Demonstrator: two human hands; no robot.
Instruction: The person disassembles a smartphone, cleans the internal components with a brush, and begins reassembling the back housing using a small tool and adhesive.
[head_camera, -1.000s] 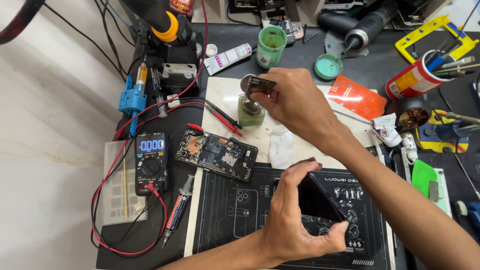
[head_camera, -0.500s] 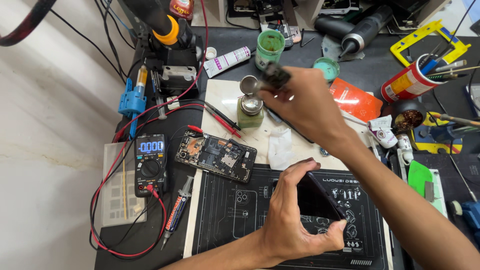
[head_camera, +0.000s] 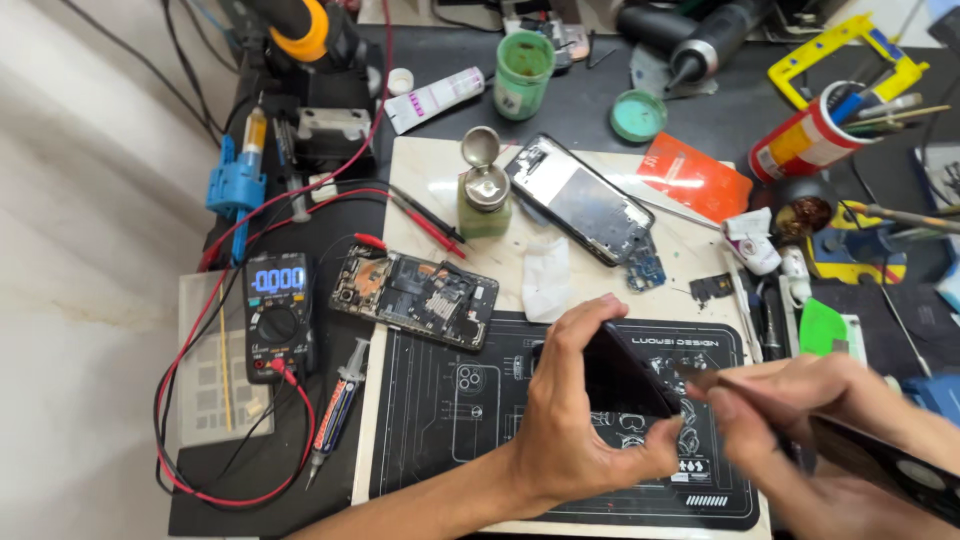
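Flat black rectangular phone panel (head_camera: 625, 380), tilted on edge, gripped in left hand (head_camera: 575, 430). Thin dark metal tool (head_camera: 720, 382), pinched by right hand (head_camera: 800, 410), tip touching panel's edge.

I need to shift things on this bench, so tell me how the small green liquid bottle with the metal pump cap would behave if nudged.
The small green liquid bottle with the metal pump cap stands upright, taller than wide, so it would probably tip rather than slide. Its open metal lid adds weight up top. If liquid is inside, it might spill onto the nearby dismantled phone frame.
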